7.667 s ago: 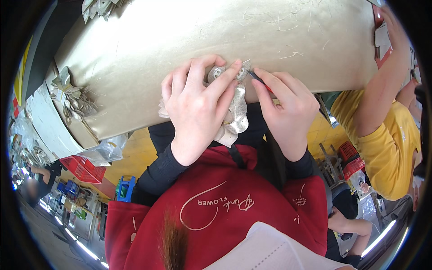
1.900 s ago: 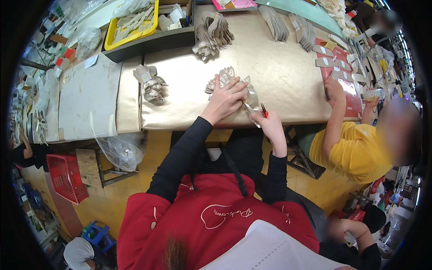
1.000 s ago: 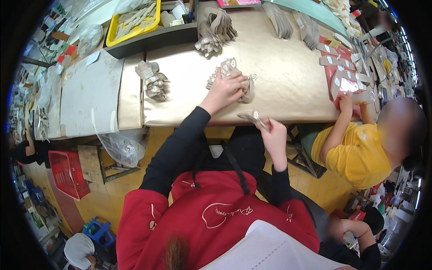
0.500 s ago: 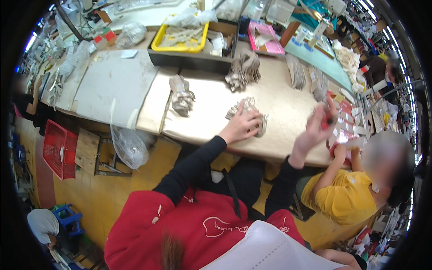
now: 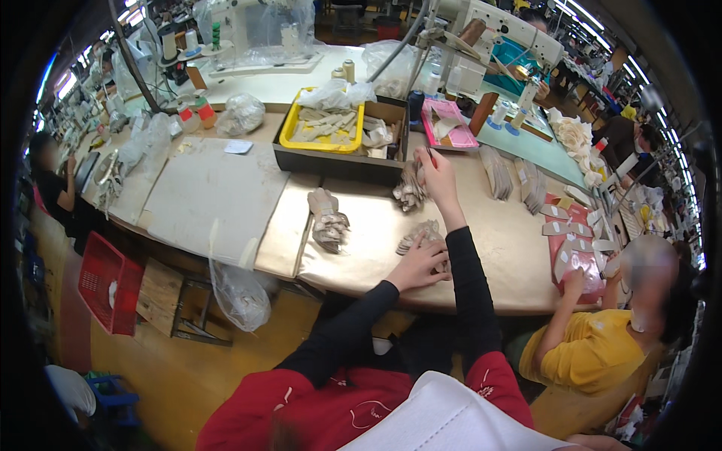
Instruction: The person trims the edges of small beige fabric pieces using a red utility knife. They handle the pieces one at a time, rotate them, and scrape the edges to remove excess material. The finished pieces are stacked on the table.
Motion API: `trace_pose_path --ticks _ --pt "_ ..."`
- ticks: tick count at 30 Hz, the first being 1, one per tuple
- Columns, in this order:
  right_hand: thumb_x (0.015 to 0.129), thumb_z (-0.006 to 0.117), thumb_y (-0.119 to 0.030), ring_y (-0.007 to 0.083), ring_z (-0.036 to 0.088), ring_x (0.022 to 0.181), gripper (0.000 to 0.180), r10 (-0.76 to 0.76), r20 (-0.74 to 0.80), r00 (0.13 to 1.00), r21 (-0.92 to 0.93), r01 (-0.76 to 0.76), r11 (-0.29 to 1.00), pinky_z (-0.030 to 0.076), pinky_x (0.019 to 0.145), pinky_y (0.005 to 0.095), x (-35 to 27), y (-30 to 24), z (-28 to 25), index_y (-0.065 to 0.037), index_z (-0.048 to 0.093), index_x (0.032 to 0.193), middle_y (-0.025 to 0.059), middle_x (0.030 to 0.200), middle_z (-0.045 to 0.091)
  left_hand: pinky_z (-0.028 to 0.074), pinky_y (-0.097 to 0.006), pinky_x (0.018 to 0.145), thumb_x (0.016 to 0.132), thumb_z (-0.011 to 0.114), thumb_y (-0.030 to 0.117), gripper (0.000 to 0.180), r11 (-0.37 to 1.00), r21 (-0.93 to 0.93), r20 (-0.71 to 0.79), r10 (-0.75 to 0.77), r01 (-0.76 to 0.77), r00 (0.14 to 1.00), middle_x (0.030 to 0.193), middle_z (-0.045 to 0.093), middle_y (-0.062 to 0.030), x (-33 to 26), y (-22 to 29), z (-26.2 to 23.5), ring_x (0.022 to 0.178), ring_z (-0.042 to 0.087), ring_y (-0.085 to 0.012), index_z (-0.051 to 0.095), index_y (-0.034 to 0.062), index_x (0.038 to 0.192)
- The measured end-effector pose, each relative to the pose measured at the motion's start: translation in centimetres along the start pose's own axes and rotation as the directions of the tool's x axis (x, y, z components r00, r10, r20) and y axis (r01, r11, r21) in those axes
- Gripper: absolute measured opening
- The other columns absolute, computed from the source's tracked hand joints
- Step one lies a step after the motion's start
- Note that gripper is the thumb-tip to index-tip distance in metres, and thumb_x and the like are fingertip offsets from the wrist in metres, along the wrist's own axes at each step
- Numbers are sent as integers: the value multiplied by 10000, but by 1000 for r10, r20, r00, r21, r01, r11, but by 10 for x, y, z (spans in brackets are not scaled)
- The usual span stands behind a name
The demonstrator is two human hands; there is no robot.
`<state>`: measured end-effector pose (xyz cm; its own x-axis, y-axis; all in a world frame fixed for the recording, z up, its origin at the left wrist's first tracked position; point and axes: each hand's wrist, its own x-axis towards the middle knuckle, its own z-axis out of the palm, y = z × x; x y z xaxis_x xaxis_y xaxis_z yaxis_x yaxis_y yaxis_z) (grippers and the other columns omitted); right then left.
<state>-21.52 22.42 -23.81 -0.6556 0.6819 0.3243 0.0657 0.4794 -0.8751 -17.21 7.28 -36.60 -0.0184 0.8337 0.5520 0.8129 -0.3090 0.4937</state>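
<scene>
My left hand [image 5: 423, 264] is closed over the near side of a small bundle of beige-grey cut pieces [image 5: 418, 234] on the table, its fingers curled onto the pieces. Reaching farther forward, my right hand [image 5: 441, 180] is at the right side of a second beige bundle [image 5: 408, 193], by the black box. Its fingers are closed on a slim tool with a bit of red [image 5: 431, 155]; the exact kind is too small to make out. A third bundle of beige pieces [image 5: 329, 223] lies to the left, apart from both hands.
Behind the bundles stands a black box [image 5: 338, 164] with a yellow tray [image 5: 284, 135] and scraps. A pink tray [image 5: 462, 141] is beside it. Stacked curved pieces [image 5: 496, 174] lie at right, near a yellow-sleeved co-worker [image 5: 579, 349] handling pieces on a red sheet. A plastic bag [image 5: 242, 297] hangs at the table's edge.
My right hand has moved left and forward from the table's right side to the bundle near the black box. My left hand stays on its bundle. The whole view has shifted.
</scene>
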Motion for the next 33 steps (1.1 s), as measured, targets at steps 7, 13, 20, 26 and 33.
trace_pose_path --ticks 7,13,20,26,33 --pt "1011 629 -314 62 528 587 341 239 -76 968 171 -223 960 441 562 231 -84 32 -87 -26 709 1175 62 890 733 125 -656 1212 783 787 293 507 999 51 11 -12 11 1000 1342 540 -54 -1 6 -10 1358 457 -299 585 172 1232" --pt "965 685 -252 116 569 702 319 255 -369 893 -155 -330 931 499 707 289 -157 88 -125 -55 689 1217 62 850 692 226 -601 1201 742 812 192 480 984 -131 -29 -124 119 992 1247 567 -92 -2 8 -15 1284 514 -339 617 116 1174" --pt "999 629 -152 96 556 702 234 328 -307 893 77 -320 944 493 702 263 -207 111 -117 -3 694 1168 25 790 630 263 -602 1172 792 794 210 464 930 129 -119 -330 344 937 1262 552 -66 -27 29 -22 1266 510 -299 623 200 1223" --pt "996 628 -118 115 647 799 187 254 -326 911 -3 -270 963 513 746 267 -207 102 -115 -29 712 1139 55 875 685 334 -532 1138 807 696 76 230 940 93 -220 -301 327 928 1117 611 -84 -15 23 -41 1147 566 -315 667 94 1034" --pt "993 621 -103 78 605 784 182 221 -328 918 69 -210 975 475 682 235 -223 86 -101 -16 703 1131 37 951 693 525 -301 851 1041 524 149 186 127 -866 189 -812 483 552 1099 672 -66 -10 46 -83 978 647 -133 649 39 1123"
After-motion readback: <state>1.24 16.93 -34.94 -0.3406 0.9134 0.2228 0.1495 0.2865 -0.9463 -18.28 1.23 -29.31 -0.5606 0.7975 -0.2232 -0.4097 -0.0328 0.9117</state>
